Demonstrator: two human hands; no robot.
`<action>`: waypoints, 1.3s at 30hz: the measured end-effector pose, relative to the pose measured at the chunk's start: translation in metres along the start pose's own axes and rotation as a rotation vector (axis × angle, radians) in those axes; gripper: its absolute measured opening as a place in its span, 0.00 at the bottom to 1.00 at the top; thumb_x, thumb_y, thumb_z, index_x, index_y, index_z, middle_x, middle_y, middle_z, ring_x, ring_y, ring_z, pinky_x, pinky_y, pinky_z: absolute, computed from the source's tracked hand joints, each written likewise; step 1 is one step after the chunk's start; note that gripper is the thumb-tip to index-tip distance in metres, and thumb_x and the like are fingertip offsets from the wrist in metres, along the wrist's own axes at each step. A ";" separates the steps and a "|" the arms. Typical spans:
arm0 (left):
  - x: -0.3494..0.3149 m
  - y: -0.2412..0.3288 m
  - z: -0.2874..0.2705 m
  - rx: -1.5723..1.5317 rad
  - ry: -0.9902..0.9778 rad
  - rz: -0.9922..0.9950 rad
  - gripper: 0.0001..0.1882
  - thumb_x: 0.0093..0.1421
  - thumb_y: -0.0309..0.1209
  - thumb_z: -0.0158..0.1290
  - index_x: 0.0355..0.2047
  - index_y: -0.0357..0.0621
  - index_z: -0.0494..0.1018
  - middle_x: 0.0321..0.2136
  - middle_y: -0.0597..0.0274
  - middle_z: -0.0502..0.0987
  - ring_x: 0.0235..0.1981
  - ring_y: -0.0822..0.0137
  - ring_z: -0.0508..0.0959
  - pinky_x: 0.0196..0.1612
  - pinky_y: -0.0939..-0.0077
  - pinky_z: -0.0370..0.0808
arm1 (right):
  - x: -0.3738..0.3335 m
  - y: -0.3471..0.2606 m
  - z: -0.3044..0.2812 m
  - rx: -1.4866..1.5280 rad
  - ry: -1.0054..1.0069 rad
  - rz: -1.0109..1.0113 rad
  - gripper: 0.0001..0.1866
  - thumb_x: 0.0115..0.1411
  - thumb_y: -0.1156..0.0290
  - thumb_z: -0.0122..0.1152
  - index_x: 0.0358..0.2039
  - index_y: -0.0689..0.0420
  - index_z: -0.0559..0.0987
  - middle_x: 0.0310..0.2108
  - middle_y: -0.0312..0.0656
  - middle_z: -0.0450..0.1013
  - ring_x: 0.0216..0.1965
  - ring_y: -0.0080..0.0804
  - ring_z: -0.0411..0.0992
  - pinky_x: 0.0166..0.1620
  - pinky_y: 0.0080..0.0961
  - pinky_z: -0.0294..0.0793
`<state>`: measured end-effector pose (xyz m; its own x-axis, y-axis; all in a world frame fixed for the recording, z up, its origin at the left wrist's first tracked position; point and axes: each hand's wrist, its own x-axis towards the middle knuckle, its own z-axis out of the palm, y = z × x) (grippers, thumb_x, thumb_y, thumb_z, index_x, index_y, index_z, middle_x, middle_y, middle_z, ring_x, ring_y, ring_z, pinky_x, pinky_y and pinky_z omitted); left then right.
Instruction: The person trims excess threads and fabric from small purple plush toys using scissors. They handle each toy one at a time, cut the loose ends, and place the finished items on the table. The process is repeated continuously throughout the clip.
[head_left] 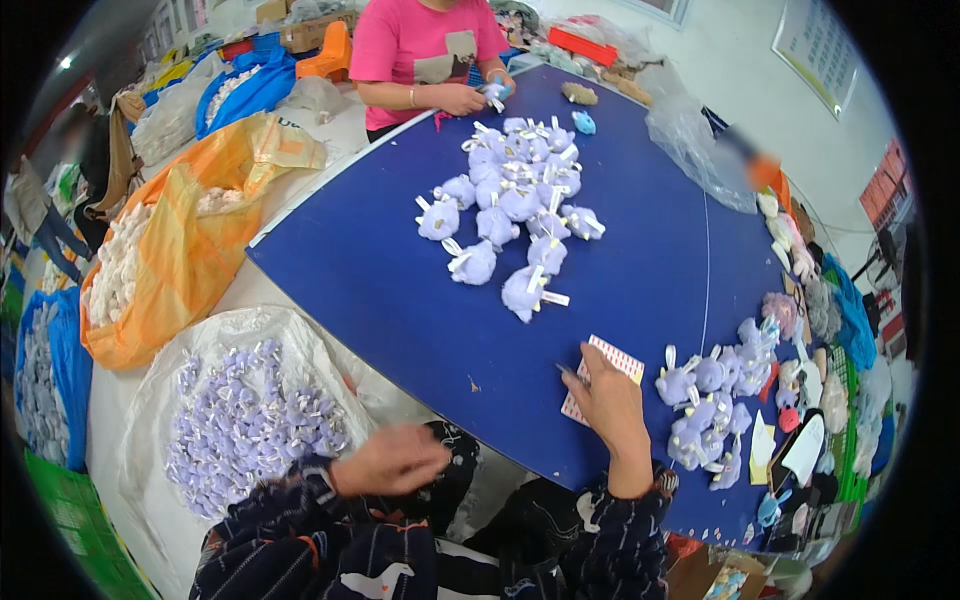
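Observation:
My right hand [612, 398] is over a sheet with rows of small red marks [618, 358] on the blue table. Between its thumb and forefinger shows a thin dark thing, too small to name. Above my lap, off the table's near edge, my left hand [395, 460] is smeared by motion and nothing shows clearly in it. Fluffy lilac plush toys [520, 200] with white tags lie in a group at the table's middle. Right of my right hand sits another cluster of lilac plush toys [705, 425].
On my left stands a white sack [135, 440] full of small lilac plush toys, with an orange sack [190, 270] behind it. Across the table [350, 250], a person in pink [430, 50] handles a small plush. Paper, plastic bags and more plush crowd the right side.

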<state>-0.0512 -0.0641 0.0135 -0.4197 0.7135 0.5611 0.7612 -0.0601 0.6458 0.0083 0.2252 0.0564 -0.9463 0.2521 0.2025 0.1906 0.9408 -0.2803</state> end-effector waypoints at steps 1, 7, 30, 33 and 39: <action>0.018 -0.001 -0.012 0.015 0.040 0.012 0.07 0.47 0.24 0.55 0.30 0.42 0.74 0.20 0.58 0.71 0.22 0.59 0.73 0.26 0.69 0.70 | 0.002 -0.002 0.000 0.030 0.031 0.032 0.23 0.51 0.62 0.58 0.46 0.60 0.69 0.39 0.51 0.72 0.35 0.48 0.73 0.36 0.34 0.72; 0.138 -0.051 -0.024 0.246 0.386 -0.077 0.09 0.50 0.25 0.53 0.33 0.38 0.72 0.31 0.54 0.74 0.33 0.56 0.75 0.36 0.70 0.72 | 0.017 0.030 0.013 0.025 0.249 0.096 0.21 0.52 0.63 0.57 0.44 0.62 0.71 0.45 0.50 0.70 0.38 0.44 0.73 0.38 0.33 0.73; 0.108 0.005 0.076 -1.471 0.382 -0.610 0.24 0.64 0.34 0.38 0.59 0.45 0.48 0.53 0.57 0.61 0.52 0.60 0.66 0.56 0.58 0.61 | 0.012 -0.026 0.003 1.209 -0.012 0.164 0.17 0.53 0.64 0.61 0.40 0.62 0.75 0.23 0.30 0.69 0.23 0.14 0.62 0.26 0.14 0.64; 0.102 0.001 0.073 -1.226 0.296 -0.623 0.24 0.63 0.32 0.40 0.58 0.40 0.51 0.51 0.56 0.62 0.49 0.64 0.69 0.49 0.66 0.69 | 0.011 -0.022 0.013 1.021 0.104 0.070 0.14 0.52 0.66 0.62 0.35 0.62 0.77 0.23 0.35 0.72 0.22 0.17 0.66 0.25 0.18 0.66; 0.091 -0.014 0.070 -1.047 0.278 -0.583 0.23 0.59 0.28 0.47 0.54 0.35 0.58 0.43 0.58 0.70 0.42 0.71 0.72 0.43 0.76 0.72 | 0.008 -0.025 0.011 0.842 0.188 -0.137 0.08 0.51 0.73 0.61 0.32 0.62 0.78 0.23 0.41 0.72 0.22 0.22 0.69 0.24 0.20 0.66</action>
<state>-0.0657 0.0501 0.0189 -0.7523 0.6562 0.0581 -0.2858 -0.4046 0.8687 -0.0067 0.2009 0.0552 -0.8740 0.2522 0.4153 -0.2477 0.5042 -0.8273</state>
